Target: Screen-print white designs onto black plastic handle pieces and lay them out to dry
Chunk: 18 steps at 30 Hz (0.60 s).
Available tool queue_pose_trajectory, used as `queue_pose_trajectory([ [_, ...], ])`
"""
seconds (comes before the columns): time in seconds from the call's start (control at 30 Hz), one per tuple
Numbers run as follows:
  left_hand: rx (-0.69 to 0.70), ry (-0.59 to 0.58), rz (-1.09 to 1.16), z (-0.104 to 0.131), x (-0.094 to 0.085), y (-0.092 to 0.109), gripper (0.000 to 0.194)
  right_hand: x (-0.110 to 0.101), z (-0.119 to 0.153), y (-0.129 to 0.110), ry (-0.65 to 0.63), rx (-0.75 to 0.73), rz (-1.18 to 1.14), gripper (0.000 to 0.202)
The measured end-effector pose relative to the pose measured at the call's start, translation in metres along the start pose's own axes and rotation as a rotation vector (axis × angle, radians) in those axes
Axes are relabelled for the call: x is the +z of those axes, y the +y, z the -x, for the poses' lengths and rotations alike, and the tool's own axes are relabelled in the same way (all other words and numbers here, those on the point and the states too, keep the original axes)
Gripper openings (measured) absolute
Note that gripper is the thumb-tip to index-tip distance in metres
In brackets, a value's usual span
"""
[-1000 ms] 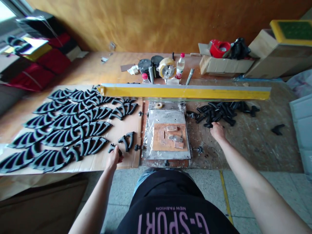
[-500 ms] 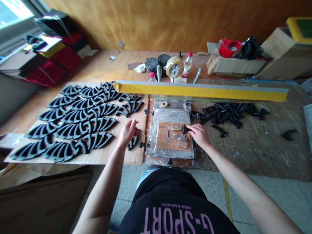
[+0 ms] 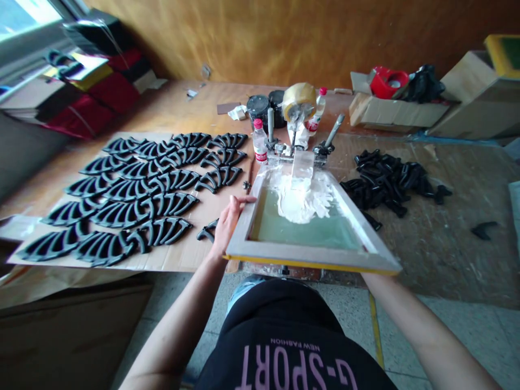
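A screen printing frame [image 3: 309, 253], grey on top with a yellow outer side, slopes down toward me from the clamps at the back. White ink [image 3: 298, 203] is smeared over the upper part of its green mesh, and a pale squeegee [image 3: 303, 169] lies in the ink. My left hand [image 3: 228, 223] is closed at the frame's left edge. Under the right front corner goes my right forearm; that hand is hidden by the frame, as is the plate below. Just left of my left hand, a black curved handle-like piece [image 3: 207, 232] lies on cardboard.
Rows of black curved pieces [image 3: 122, 208] cover the cardboard on the left. More pieces are heaped [image 3: 385, 181] on the right. Behind the frame stand red-capped bottles [image 3: 260, 142], black tubs [image 3: 258, 108] and a tape roll [image 3: 298, 100]. Boxes [image 3: 398, 111] stand at the back right.
The frame, raised edge-on before, has swung down over the plate. My left hand has moved right onto its edge. My right hand, which held a black piece on the plate, is now hidden.
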<state>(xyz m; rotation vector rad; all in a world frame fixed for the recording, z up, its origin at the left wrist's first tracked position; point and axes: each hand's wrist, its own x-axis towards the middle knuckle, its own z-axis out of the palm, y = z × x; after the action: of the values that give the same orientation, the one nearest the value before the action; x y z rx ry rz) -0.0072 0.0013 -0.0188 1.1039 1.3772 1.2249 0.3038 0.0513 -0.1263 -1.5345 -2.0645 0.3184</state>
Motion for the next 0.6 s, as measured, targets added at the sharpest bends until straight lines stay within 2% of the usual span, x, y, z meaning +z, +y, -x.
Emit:
queue_pose_trajectory([
  [0.1, -0.169, -0.053, -0.106, 0.017, -0.009, -0.049, 0.053, -0.025, -0.022, 0.012, 0.186, 0.086, 0.033, 0.033],
  [0.13, -0.202, -0.07, -0.109, 0.018, -0.01, -0.066, 0.058, -0.029, -0.032, 0.008, 0.233, 0.071, 0.038, 0.033],
  [0.2, -0.251, -0.095, -0.138, 0.016, -0.009, -0.096, 0.07, -0.028, -0.052, -0.012, 0.256, -0.019, 0.058, 0.047],
  [0.27, -0.271, -0.097, -0.206, 0.01, -0.009, -0.117, 0.07, -0.017, -0.068, -0.039, 0.163, -0.102, 0.102, 0.058],
  [0.3, -0.274, -0.094, -0.238, 0.007, -0.009, -0.123, 0.068, -0.01, -0.072, -0.051, 0.08, -0.111, 0.123, 0.053],
  [0.37, -0.282, -0.091, -0.27, 0.004, -0.009, -0.129, 0.065, 0.004, -0.069, -0.07, -0.082, -0.106, 0.148, 0.028],
  [0.43, -0.287, -0.089, -0.277, 0.003, -0.011, -0.13, 0.064, 0.012, -0.052, -0.078, -0.187, -0.15, 0.16, 0.009],
  [0.5, -0.287, -0.085, -0.278, 0.005, -0.012, -0.13, 0.063, 0.01, -0.03, -0.079, -0.258, -0.287, 0.155, 0.014],
  [0.6, -0.286, -0.085, -0.27, 0.007, -0.012, -0.129, 0.061, -0.006, -0.008, -0.077, -0.395, -0.508, 0.078, 0.021],
])
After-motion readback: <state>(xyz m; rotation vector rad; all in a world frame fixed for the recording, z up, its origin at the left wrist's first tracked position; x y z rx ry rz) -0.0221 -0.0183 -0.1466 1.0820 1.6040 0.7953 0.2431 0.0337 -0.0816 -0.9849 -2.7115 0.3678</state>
